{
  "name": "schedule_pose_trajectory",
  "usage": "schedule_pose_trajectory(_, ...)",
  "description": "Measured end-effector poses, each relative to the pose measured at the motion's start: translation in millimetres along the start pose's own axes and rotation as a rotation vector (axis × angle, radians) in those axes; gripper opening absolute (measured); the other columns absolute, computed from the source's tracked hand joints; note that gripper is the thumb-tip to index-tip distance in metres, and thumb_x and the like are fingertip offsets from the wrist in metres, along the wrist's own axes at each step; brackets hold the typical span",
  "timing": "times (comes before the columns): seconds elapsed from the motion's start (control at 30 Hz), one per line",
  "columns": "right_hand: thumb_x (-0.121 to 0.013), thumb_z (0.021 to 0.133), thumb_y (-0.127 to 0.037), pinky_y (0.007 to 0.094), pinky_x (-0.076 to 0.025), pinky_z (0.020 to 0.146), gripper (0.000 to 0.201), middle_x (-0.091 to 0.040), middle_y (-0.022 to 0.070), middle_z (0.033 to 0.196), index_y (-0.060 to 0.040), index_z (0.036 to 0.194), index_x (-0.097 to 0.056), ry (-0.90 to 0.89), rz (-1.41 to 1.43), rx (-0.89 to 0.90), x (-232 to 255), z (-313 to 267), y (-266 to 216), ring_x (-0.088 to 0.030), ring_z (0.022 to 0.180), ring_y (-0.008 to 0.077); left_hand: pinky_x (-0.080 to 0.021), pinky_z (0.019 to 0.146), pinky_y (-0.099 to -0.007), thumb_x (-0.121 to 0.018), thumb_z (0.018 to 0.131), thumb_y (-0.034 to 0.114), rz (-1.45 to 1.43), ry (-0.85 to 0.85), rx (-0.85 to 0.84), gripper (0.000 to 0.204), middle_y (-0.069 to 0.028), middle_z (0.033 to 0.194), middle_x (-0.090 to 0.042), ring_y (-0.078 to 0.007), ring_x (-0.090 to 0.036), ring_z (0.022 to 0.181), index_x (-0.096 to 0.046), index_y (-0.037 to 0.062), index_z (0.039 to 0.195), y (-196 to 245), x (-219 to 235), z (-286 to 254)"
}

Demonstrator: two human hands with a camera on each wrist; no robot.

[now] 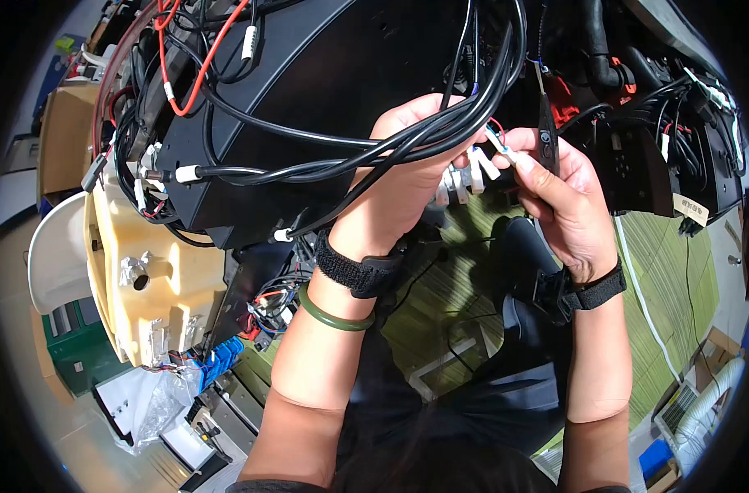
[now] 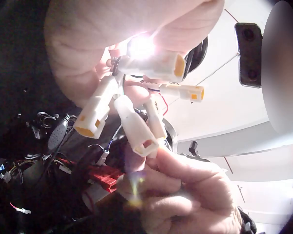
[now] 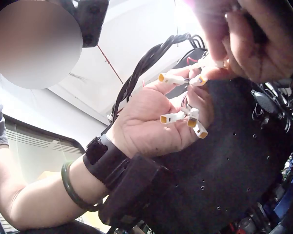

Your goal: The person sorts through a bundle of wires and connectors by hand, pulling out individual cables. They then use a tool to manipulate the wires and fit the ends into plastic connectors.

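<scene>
My left hand (image 1: 407,177) is raised under a black machine panel (image 1: 333,57), its fingers curled round a bundle of black cables (image 1: 374,148) and a cluster of white connectors (image 1: 469,177). The left wrist view shows several of these connectors (image 2: 136,129) with orange ends hanging from the left hand (image 2: 112,34). My right hand (image 1: 567,205) pinches one white connector (image 1: 506,152) at the cluster's right edge and also holds a slim black tool (image 1: 545,135) upright. In the right wrist view the right hand (image 3: 254,39) meets the left hand (image 3: 146,122) beside the connectors (image 3: 173,117).
Loose black and red wires (image 1: 198,74) hang across the panel. A cream plastic housing (image 1: 144,271) sits at the left, with a clear plastic bag (image 1: 156,403) below it. Green flooring (image 1: 670,271) lies underneath at the right. A cardboard box (image 1: 62,140) stands far left.
</scene>
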State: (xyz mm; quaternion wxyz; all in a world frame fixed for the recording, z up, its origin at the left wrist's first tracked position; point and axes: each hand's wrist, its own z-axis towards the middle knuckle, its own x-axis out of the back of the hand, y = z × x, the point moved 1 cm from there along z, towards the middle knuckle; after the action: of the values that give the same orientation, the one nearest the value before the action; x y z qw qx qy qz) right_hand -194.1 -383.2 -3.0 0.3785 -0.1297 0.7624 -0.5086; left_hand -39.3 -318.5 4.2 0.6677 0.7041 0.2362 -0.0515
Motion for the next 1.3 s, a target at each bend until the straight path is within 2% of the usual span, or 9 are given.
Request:
schedule_pose_trajectory(0.37,-0.053,0.087,-0.014,0.0121,-0.027,0.041,0.019,-0.061,0.0009,0.079,-0.0021,0.101,-0.057,-0.006,0.021,0.012,-1.9,0.3,-2.3,-0.037,0.048,-0.0015,-0.039,0.059,-0.0182,-0.058,0.084,0.016,-0.011,0.007,-0.031,0.013,-0.0001,0.077,-0.060,-0.0055,-0.053,0.067,-0.061,0.0035,0.087,4.9,-2.4,-0.4)
schedule_pose_trajectory(0.43,-0.052,0.087,-0.015,0.0121,-0.028,0.041,0.019,-0.061,0.0013,0.078,-0.0018,0.101,-0.057,-0.002,0.015,0.011,-2.6,0.2,-2.6,-0.037,0.047,-0.0012,-0.040,0.058,-0.0160,-0.060,0.082,0.017,0.013,0.012,-0.034,0.014,0.0001,0.076,-0.060,-0.0033,-0.048,0.062,-0.060,0.0029,0.087,6.0,-2.8,-0.6)
schedule_pose_trajectory(0.97,-0.050,0.089,-0.019,0.0123,-0.028,0.043,0.027,-0.058,0.0004,0.074,0.0023,0.104,-0.054,-0.060,0.068,-0.019,-4.4,-1.7,-4.3,-0.036,0.050,-0.0012,-0.040,0.058,-0.0162,-0.056,0.084,0.010,-0.034,0.032,-0.029,0.011,0.0009,0.074,-0.057,-0.0039,-0.049,0.063,-0.060,0.0016,0.089,4.1,-1.6,1.1)
schedule_pose_trajectory(1.03,-0.050,0.089,-0.020,0.0123,-0.028,0.043,0.028,-0.057,0.0002,0.073,0.0025,0.105,-0.054,-0.067,0.070,-0.026,-4.8,-1.9,-5.1,-0.036,0.050,-0.0013,-0.043,0.063,-0.0207,-0.059,0.083,0.013,-0.082,0.039,-0.015,0.013,-0.0033,0.077,-0.060,-0.0088,-0.056,0.069,-0.061,0.0013,0.087,4.2,-0.9,0.9)
schedule_pose_trajectory(1.23,-0.049,0.090,-0.023,0.0127,-0.027,0.042,0.029,-0.057,0.0017,0.068,0.0026,0.100,-0.057,-0.020,0.086,-0.057,-8.6,-4.8,-7.4,-0.035,0.047,-0.0011,-0.044,0.064,-0.0214,-0.058,0.084,0.012,-0.141,0.015,-0.005,0.013,-0.0037,0.080,-0.061,-0.0100,-0.056,0.071,-0.061,0.0017,0.090,3.0,0.5,1.2)
schedule_pose_trajectory(1.3,-0.049,0.090,-0.025,0.0132,-0.026,0.040,0.030,-0.058,0.0045,0.064,0.0021,0.095,-0.059,-0.074,0.066,-0.100,-8.3,-5.2,-7.5,-0.034,0.046,-0.0007,-0.044,0.064,-0.0215,-0.058,0.084,0.013,-0.154,0.027,-0.006,0.013,-0.0037,0.081,-0.061,-0.0102,-0.056,0.072,-0.061,0.0021,0.090,1.9,-0.8,0.9)
